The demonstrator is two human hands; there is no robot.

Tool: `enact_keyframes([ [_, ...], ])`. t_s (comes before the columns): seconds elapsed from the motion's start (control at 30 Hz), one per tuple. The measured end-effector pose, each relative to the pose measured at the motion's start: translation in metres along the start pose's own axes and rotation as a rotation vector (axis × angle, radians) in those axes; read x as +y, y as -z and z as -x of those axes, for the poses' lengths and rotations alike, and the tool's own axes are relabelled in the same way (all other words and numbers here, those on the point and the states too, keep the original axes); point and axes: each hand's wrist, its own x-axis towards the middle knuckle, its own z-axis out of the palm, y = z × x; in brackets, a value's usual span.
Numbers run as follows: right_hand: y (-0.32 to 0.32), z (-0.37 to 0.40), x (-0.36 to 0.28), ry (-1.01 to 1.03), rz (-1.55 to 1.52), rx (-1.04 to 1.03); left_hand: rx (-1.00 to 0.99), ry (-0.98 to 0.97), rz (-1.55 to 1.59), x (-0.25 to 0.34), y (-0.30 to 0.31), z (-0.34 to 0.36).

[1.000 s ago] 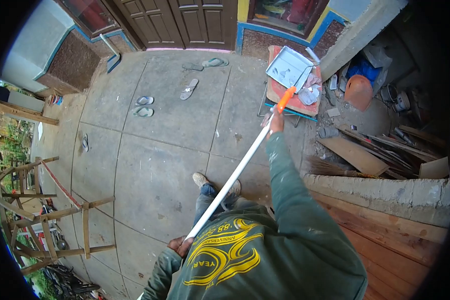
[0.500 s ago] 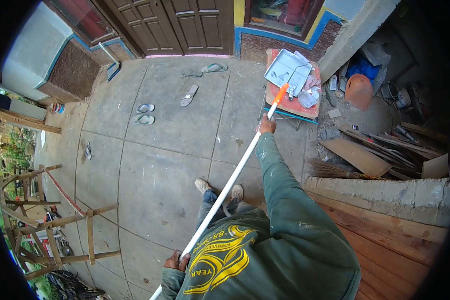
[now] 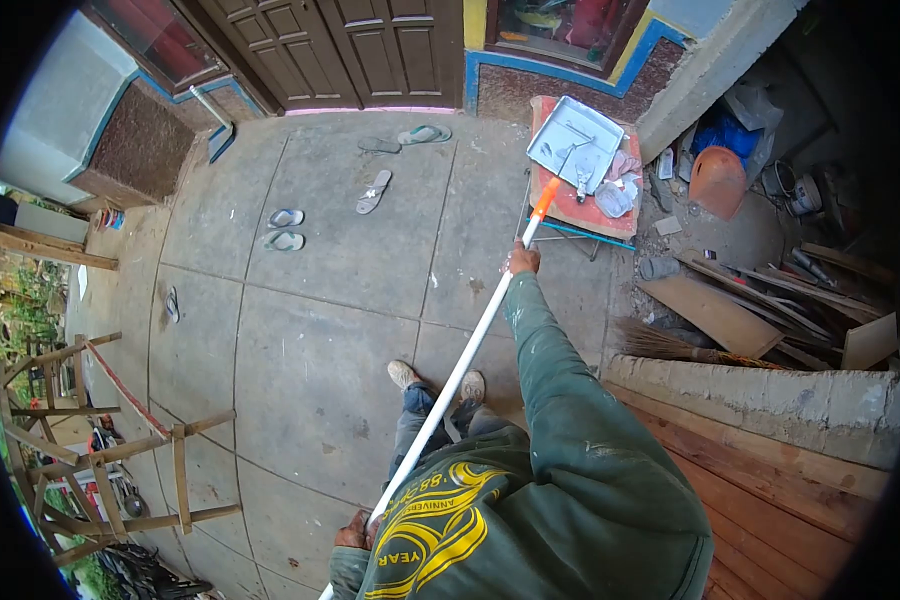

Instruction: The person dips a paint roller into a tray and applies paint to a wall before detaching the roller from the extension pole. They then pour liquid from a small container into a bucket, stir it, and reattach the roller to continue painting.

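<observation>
A long white extension pole (image 3: 457, 372) with an orange tip runs diagonally across my front. My right hand (image 3: 523, 259) is wrapped around it near the orange end, arm stretched forward. Lower down, close to my belly, my left hand (image 3: 352, 531) grips the same pole, its fingers partly hidden. Beyond the orange tip, a thin wire roller frame (image 3: 568, 155) reaches into a pale paint tray (image 3: 539, 148). The tray rests on a worn red-topped stool (image 3: 570, 212), beside a clear plastic container (image 3: 615, 202) and crumpled rags (image 3: 625, 165).
Several slippers (image 3: 373, 192) lie on the concrete floor (image 3: 330, 340) before a brown door (image 3: 370, 50). A wooden frame (image 3: 180, 470) stands at left. At right are an orange dustpan-like piece (image 3: 718, 182), scrap boards (image 3: 715, 312), a broom (image 3: 670, 342) and a low concrete wall (image 3: 770, 400).
The pole has drawn back slightly, its orange tip shifting left and toward me with my right hand. The roller frame has moved down and left within the tray.
</observation>
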Motion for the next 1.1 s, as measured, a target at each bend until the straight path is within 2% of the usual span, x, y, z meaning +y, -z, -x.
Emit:
enact_keyframes([
  [0.1,-0.002,-0.005,0.007,0.016,0.024,0.011,0.032,-0.002,0.087,-0.001,0.000,-0.002],
  [0.2,-0.003,-0.009,0.002,-0.026,-0.012,0.016,-0.010,-0.006,0.034,0.024,0.016,-0.012],
  [0.33,-0.002,-0.023,0.000,-0.052,0.008,0.010,0.008,-0.035,0.020,0.015,0.006,-0.018],
  [0.43,0.000,-0.023,-0.006,-0.004,0.020,0.030,0.016,-0.045,0.120,0.042,0.020,-0.028],
  [0.63,0.002,-0.020,-0.013,-0.078,-0.102,0.043,-0.123,0.091,0.040,0.064,0.037,-0.039],
  [0.7,0.005,-0.015,-0.016,-0.042,-0.146,-0.023,-0.017,0.034,0.071,0.067,0.040,-0.036],
  [0.8,0.005,0.015,-0.017,-0.022,-0.225,-0.015,0.006,0.076,0.174,0.078,0.057,-0.023],
  [0.87,0.003,0.037,-0.008,-0.004,-0.249,-0.028,0.012,0.087,0.129,0.051,0.052,-0.007],
  [0.93,0.002,0.062,-0.003,0.014,-0.270,-0.044,0.030,0.138,0.280,0.015,0.040,0.011],
  [1.1,0.000,0.112,0.007,-0.083,-0.279,-0.112,-0.004,0.219,0.375,0.006,0.058,0.040],
])
